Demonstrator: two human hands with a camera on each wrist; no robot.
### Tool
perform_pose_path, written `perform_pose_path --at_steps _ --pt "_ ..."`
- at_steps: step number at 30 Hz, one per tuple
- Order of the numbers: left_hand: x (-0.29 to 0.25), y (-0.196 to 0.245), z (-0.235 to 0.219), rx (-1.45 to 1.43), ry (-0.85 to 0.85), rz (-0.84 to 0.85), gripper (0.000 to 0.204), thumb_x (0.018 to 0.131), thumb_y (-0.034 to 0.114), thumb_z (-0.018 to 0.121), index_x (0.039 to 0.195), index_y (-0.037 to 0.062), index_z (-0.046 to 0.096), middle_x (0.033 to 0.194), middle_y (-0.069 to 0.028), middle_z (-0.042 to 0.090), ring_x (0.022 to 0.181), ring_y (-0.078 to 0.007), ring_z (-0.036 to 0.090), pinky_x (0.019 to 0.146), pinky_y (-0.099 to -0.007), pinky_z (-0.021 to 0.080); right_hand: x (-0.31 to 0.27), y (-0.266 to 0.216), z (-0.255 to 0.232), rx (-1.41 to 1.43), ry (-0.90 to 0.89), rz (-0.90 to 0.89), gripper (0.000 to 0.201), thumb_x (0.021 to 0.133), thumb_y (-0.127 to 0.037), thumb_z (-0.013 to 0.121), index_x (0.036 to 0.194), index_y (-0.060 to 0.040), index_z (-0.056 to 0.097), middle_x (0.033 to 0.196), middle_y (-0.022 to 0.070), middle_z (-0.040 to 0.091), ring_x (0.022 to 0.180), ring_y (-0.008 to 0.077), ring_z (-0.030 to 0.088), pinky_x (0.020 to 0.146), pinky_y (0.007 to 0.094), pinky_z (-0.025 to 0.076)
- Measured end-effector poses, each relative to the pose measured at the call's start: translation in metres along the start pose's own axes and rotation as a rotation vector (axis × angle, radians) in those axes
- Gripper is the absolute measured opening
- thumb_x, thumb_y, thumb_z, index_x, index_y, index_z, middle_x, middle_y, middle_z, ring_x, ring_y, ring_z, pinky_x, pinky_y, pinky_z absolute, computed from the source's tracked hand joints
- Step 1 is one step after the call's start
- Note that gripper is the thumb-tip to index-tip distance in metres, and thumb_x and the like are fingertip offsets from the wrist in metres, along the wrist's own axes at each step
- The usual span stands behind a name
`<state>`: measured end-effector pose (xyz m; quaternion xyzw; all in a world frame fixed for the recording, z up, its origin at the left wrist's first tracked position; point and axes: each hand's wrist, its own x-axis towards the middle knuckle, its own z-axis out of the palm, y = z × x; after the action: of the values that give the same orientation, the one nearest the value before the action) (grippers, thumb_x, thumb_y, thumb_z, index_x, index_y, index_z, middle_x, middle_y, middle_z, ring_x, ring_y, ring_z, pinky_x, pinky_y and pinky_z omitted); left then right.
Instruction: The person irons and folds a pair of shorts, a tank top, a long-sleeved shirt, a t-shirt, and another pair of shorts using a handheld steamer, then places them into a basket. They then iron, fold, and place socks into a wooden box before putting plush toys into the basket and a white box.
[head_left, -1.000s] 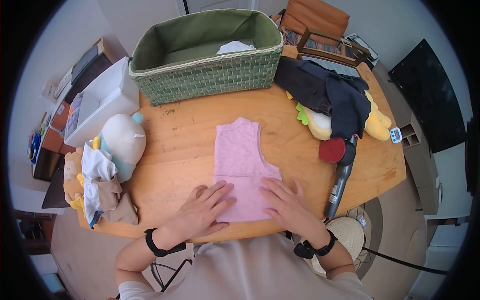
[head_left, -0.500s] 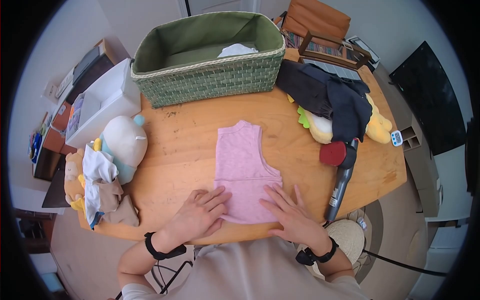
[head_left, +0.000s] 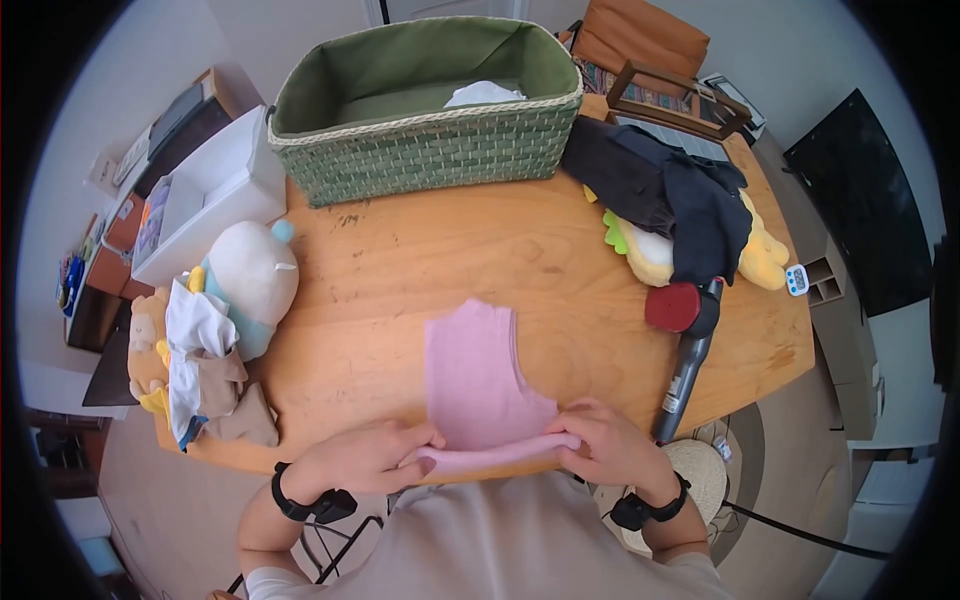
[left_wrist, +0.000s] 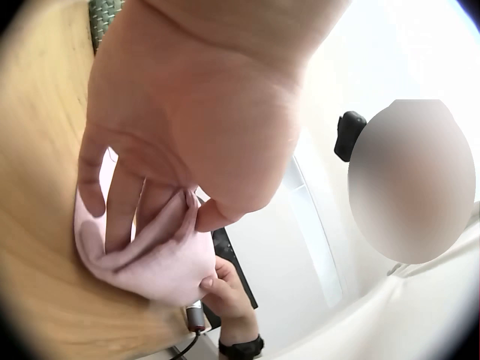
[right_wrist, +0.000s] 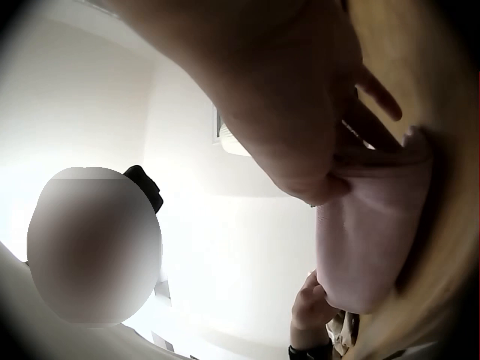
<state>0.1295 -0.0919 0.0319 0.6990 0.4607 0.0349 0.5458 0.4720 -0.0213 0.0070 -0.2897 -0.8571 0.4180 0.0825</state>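
A pink sleeveless top (head_left: 470, 375), folded lengthwise, lies on the wooden table (head_left: 370, 300) in front of me. Its near edge is lifted as a soft roll close to the table's front edge. My left hand (head_left: 372, 456) pinches the left end of that roll between thumb and fingers. At the other end my right hand (head_left: 617, 446) pinches the cloth the same way. In the left wrist view the pink cloth (left_wrist: 172, 262) bends around my fingertips, thumb on the near side. The right wrist view shows the raised cloth (right_wrist: 367, 232) hanging between both hands.
A green woven basket (head_left: 430, 155) with white cloth inside stands at the back. Plush toys (head_left: 250, 285) and small clothes (head_left: 205, 370) sit at left, near a white box (head_left: 225, 190). Dark clothes (head_left: 690, 200) drape over yellow plush at right, above a grey handheld appliance (head_left: 685, 380).
Both hands lay flat on the pink top earlier. Now they pinch its near edge, have lifted it into a roll, and the top has slid toward me.
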Motion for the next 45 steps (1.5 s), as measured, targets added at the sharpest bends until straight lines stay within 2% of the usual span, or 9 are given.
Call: perform_pose_path --at_steps 4,10,13,15,17,22,31,40,45 --pt "-0.006 -0.009 0.000 -0.151 -0.095 0.068 0.027 0.098 0.021 0.055 0.117 0.0024 0.060 0.077 -0.0155 0.066 0.072 -0.0353 0.065 0.070 -0.0418 0.051 0.005 -0.019 -0.010 0.282 -0.211 0.243 0.026 0.090 -0.015 0.066 0.114 -0.0048 0.063 0.081 0.0108 0.067 0.078 0.0280 0.066 0.075 0.0363 0.052" --pt "-0.003 -0.001 -0.023 -0.060 0.123 -0.055 0.022 0.098 0.019 0.057 0.112 0.0026 0.059 0.074 -0.0138 0.065 0.072 -0.0305 0.067 0.067 -0.0412 0.051 0.032 -0.021 -0.008 0.285 0.169 0.276 0.025 0.096 -0.016 0.065 0.117 -0.0042 0.060 0.080 0.0115 0.064 0.070 0.0223 0.064 0.065 0.0349 0.050" --pt "0.011 -0.011 -0.022 -0.044 0.348 -0.149 0.022 0.096 0.019 0.062 0.110 0.0037 0.060 0.082 -0.0123 0.067 0.077 -0.0301 0.067 0.072 -0.0401 0.053 0.054 -0.008 0.005 0.263 0.396 0.264 0.028 0.093 -0.017 0.069 0.116 -0.0034 0.060 0.089 0.0138 0.066 0.081 0.0298 0.066 0.072 0.0392 0.052" --pt "0.023 -0.019 -0.013 0.274 0.793 -0.019 0.025 0.092 0.021 0.068 0.110 0.0050 0.061 0.098 -0.0125 0.067 0.087 -0.0298 0.067 0.079 -0.0398 0.054 0.064 -0.010 0.004 -0.021 0.546 0.159 0.030 0.090 -0.017 0.071 0.115 -0.0037 0.060 0.097 0.0150 0.065 0.090 0.0331 0.064 0.078 0.0419 0.051" --pt "0.022 -0.018 -0.012 0.291 0.748 -0.032 0.028 0.090 0.021 0.070 0.111 0.0053 0.062 0.105 -0.0128 0.065 0.094 -0.0300 0.065 0.083 -0.0402 0.054 0.067 -0.011 0.002 -0.306 0.685 0.048 0.033 0.088 -0.017 0.073 0.115 -0.0040 0.060 0.105 0.0162 0.064 0.098 0.0364 0.063 0.084 0.0445 0.050" --pt "0.030 -0.016 -0.006 0.333 0.682 -0.019 0.037 0.085 0.023 0.076 0.114 0.0048 0.063 0.113 -0.0129 0.062 0.106 -0.0311 0.061 0.091 -0.0403 0.052 0.057 -0.016 0.014 -0.272 0.261 0.037 0.040 0.084 -0.018 0.076 0.119 -0.0060 0.060 0.116 0.0122 0.060 0.112 0.0335 0.057 0.093 0.0456 0.044" --pt "0.046 -0.019 -0.001 0.350 0.561 0.127 0.042 0.077 0.018 0.082 0.111 0.0036 0.062 0.112 -0.0128 0.064 0.106 -0.0335 0.060 0.096 -0.0412 0.049 0.058 -0.012 0.022 -0.314 0.308 0.079 0.039 0.085 -0.021 0.075 0.119 -0.0086 0.062 0.115 0.0089 0.059 0.115 0.0286 0.055 0.095 0.0437 0.040" --pt "0.053 -0.018 -0.005 0.149 0.558 -0.036 0.044 0.080 0.018 0.081 0.116 0.0019 0.061 0.099 -0.0199 0.070 0.094 -0.0388 0.068 0.085 -0.0432 0.054 0.050 -0.017 0.023 -0.308 0.401 0.048 0.021 0.083 -0.015 0.076 0.100 -0.0064 0.066 0.105 0.0104 0.061 0.102 0.0303 0.059 0.087 0.0407 0.044" --pt "0.045 0.008 -0.028 -0.157 0.316 -0.117 0.023 0.085 0.016 0.079 0.100 0.0020 0.069 0.084 -0.0092 0.070 0.079 -0.0207 0.068 0.075 -0.0331 0.055 0.037 -0.026 0.017 0.025 0.186 0.193 0.022 0.086 -0.013 0.075 0.105 -0.0029 0.068 0.100 0.0104 0.065 0.089 0.0233 0.064 0.075 0.0372 0.050"
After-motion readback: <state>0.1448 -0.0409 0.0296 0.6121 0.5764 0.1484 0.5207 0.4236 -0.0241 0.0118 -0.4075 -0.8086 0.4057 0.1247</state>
